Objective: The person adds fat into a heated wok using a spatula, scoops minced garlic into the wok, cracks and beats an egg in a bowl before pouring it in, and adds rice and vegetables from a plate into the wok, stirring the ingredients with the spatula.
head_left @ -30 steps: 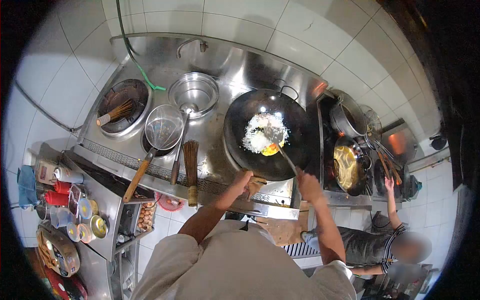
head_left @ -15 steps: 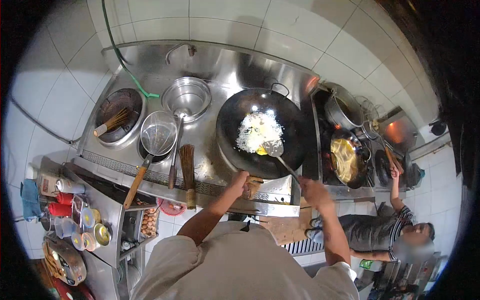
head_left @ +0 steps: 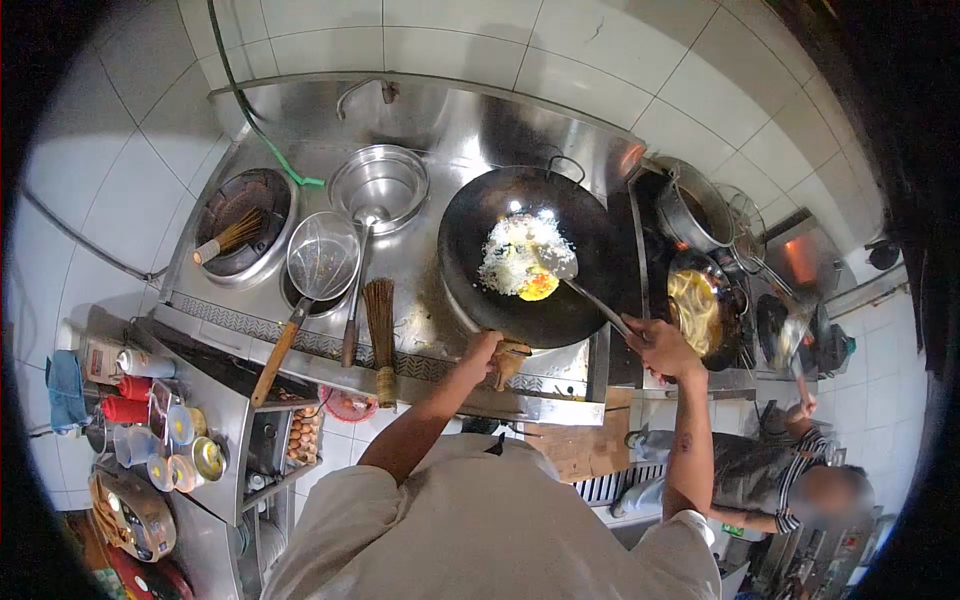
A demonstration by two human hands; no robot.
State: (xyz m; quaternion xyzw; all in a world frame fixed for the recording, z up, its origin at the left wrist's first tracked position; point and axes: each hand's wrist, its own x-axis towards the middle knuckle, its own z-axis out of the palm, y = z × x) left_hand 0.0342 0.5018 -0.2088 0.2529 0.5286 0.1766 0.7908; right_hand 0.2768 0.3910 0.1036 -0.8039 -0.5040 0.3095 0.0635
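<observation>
A large black wok (head_left: 600, 230) holds white rice (head_left: 510, 240) with a patch of yellow egg (head_left: 538, 288) at its near side. My left hand (head_left: 484, 356) is closed around a tan cloth (head_left: 512, 372) at the wok's near edge; the handle under it is hidden. In my right hand (head_left: 665, 350) is the long handle of a metal wok spatula (head_left: 590, 298). Its blade rests in the wok against the right side of the rice, next to the egg.
Left of the wok are a bamboo brush (head_left: 380, 330), a ladle (head_left: 352, 320), a wire strainer (head_left: 322, 255) and a metal bowl (head_left: 378, 190). On the right stand a pan of oil (head_left: 697, 310) and a metal pot (head_left: 690, 205). Another person (head_left: 770, 480) works there, holding a utensil.
My right hand has moved slightly up and to the right with the spatula. More yellow egg shows beside the rice. The other person's arm has lowered.
</observation>
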